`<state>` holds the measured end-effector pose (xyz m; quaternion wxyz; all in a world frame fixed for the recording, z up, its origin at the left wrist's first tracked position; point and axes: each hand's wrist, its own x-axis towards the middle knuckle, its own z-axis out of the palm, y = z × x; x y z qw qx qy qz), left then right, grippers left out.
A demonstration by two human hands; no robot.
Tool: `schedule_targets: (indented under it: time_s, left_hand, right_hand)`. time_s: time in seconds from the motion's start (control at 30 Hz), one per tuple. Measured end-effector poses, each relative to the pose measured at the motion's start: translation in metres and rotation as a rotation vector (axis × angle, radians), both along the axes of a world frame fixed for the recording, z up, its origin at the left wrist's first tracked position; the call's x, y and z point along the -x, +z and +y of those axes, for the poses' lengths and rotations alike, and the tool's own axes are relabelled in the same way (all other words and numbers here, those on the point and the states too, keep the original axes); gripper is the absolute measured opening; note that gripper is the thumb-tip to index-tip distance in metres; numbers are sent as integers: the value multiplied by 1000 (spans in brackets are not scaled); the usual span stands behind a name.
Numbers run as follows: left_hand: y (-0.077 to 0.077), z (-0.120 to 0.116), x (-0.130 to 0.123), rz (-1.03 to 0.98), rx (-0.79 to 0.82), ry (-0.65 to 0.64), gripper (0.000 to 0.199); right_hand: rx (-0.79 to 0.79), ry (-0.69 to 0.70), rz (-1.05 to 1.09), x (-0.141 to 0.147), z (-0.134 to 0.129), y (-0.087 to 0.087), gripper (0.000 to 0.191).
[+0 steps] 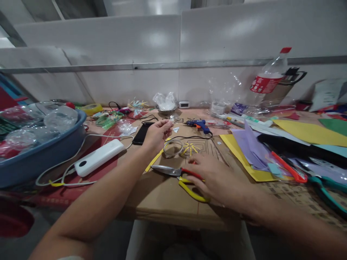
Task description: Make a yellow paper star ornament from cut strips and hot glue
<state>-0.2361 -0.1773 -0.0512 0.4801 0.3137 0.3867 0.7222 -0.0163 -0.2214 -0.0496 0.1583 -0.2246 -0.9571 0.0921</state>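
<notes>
From left to right we see a blue basin (56, 150) of plastic bottles (61, 118), a white power bank (99, 157) and a black phone (141, 134). Beside the phone is the left hand (158, 135), thumb and fingertips pinched together – whether on anything, we cannot tell. Next we find the scissors (168, 171) on the cardboard (162, 195), nearer us than a round band (166, 150) and a yellow starburst (191, 148). The right hand (208, 177) follows, fingers at the red handle – how firmly curled, we cannot tell; coloured paper (245, 151) lies farther right
</notes>
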Motion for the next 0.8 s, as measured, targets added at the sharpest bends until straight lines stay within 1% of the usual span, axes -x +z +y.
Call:
schedule_targets:
  time_s: [0.07,0.13,0.2,0.23,0.3,0.37,0.47,0.53,0.6,0.67,0.73,0.8]
  left_hand:
    - [0,-2,-4,2,6,-51,22]
    - [1,-5,-7,13,17,-86,22]
    - [2,-8,-11,46,30,-124,21]
    - [2,-9,-13,71,32,-143,20]
    - [3,-11,-16,123,25,-178,19]
    - [3,-13,-19,178,7,-197,16]
    - [1,-15,-22,253,-20,-218,15]
    - [0,-16,-25,257,-30,-229,17]
    - [-2,-17,-28,216,-29,-240,21]
    - [-6,-17,-31,172,-19,-254,23]
    - [-9,-17,-33,155,-4,-263,26]
    - [-12,-16,-34,144,7,-255,29]
  right_hand:
    - [23,-12,184,6,10,15,17]
    - [-22,-56,403,15,23,27,16]
    - [-34,-93,550,25,39,32,17]
    - [-3,-107,599,31,47,32,16]
    - [128,-143,691,40,61,27,16]
    - [359,-172,753,45,71,17,17]
    - [717,-174,794,46,76,4,21]
    - [863,-148,844,44,76,-2,24]
    - [941,-117,921,43,75,-6,27]
    - [974,-107,993,42,74,-8,28]
    - [964,-109,1023,41,75,-10,26]
    - [923,-112,991,40,75,-11,22]
